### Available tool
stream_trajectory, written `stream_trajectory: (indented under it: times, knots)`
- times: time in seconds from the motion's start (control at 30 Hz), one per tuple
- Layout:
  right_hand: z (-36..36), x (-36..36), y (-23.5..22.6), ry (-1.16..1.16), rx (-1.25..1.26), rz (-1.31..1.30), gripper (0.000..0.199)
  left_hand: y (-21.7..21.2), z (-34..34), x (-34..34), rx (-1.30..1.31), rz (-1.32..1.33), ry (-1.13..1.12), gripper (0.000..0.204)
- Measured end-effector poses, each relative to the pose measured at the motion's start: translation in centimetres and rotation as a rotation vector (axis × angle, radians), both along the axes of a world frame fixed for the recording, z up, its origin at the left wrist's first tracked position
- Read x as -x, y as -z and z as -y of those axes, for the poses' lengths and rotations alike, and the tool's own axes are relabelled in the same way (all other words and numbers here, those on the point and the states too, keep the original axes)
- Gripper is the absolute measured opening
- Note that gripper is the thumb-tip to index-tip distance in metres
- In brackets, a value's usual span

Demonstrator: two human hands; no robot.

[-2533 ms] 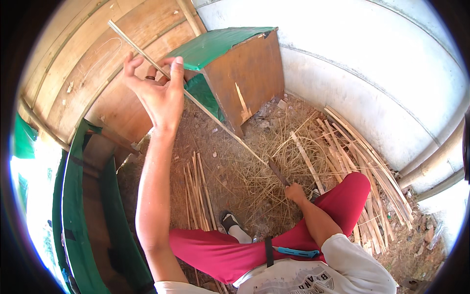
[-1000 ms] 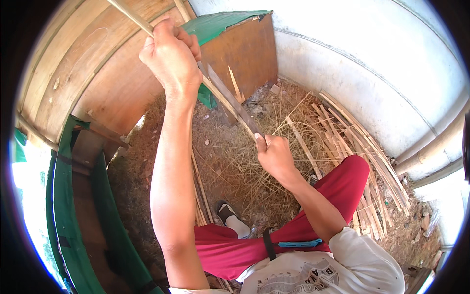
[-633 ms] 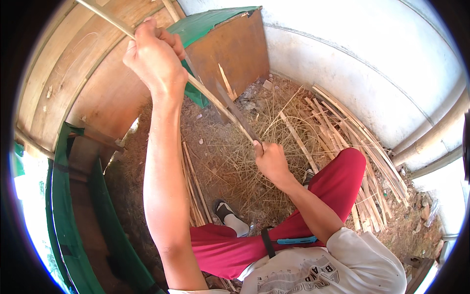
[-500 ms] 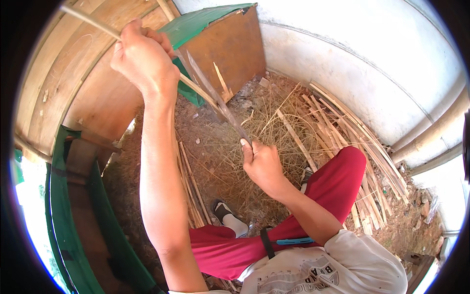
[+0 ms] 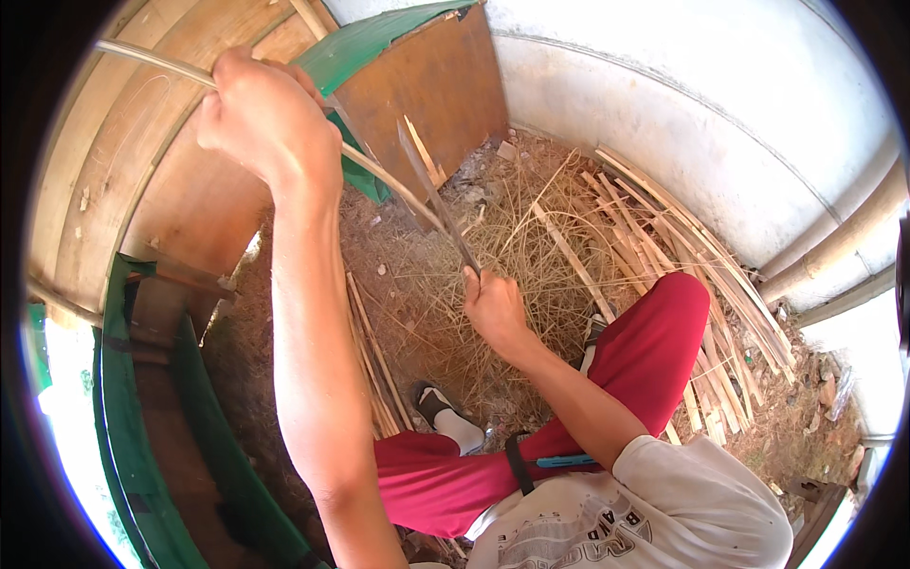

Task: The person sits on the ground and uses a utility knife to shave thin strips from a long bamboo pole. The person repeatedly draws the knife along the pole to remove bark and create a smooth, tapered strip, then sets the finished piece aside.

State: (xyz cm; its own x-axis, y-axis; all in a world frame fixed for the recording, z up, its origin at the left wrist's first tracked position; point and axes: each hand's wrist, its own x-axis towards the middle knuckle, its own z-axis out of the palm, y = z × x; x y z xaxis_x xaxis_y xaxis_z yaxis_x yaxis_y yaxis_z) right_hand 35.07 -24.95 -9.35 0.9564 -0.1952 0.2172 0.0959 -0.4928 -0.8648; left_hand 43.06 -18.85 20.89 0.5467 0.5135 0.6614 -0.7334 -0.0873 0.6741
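My left hand (image 5: 270,123), raised high at the upper left, is closed around a long thin bamboo strip (image 5: 389,180). The strip runs past the fist toward the upper left, and its lower end slants down to the blade. My right hand (image 5: 496,305) grips a long knife (image 5: 438,194) with a dark, narrow blade pointing up and away from me. Blade and strip cross near the strip's lower end, just beyond my right fist. The knife's handle is hidden in my fingers.
Split bamboo strips (image 5: 654,237) lie in a pile to the right, beside a white wall (image 5: 664,66). More strips (image 5: 374,360) are on the left. Shavings (image 5: 512,237) cover the ground ahead. A brown box with a green top (image 5: 417,76) stands at the back; a green-edged frame (image 5: 142,427) is at left.
My left hand has shifted slightly left with the strip. My right hand has come a little lower and left, and the blade now stands more upright against the strip.
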Motion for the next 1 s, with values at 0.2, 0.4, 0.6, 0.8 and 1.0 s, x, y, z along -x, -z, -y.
stream_trajectory:
  times: [0.2,0.4,0.6,0.8,1.0]
  knots:
    - [0.2,-0.5,-4.2,-0.054,-0.070,0.052,0.034,0.6,-1.1,0.6,0.098,-0.039,-0.022,0.029]
    - [-0.5,-0.9,1.1,-0.068,0.019,0.006,0.036,0.5,0.1,-0.1,0.055,0.029,-0.011,0.028]
    - [0.4,0.8,-7.0,-0.087,-0.015,0.010,0.044,0.4,-0.8,1.2,0.088,-0.016,-0.043,0.030]
    - [0.6,-1.3,5.4,-0.064,0.054,-0.207,0.046,0.5,0.5,1.1,0.045,-0.021,-0.035,0.030]
    - [2.0,0.9,-6.2,-0.147,-0.068,-0.230,0.040,0.3,-0.8,1.5,0.072,-0.014,-0.034,0.028]
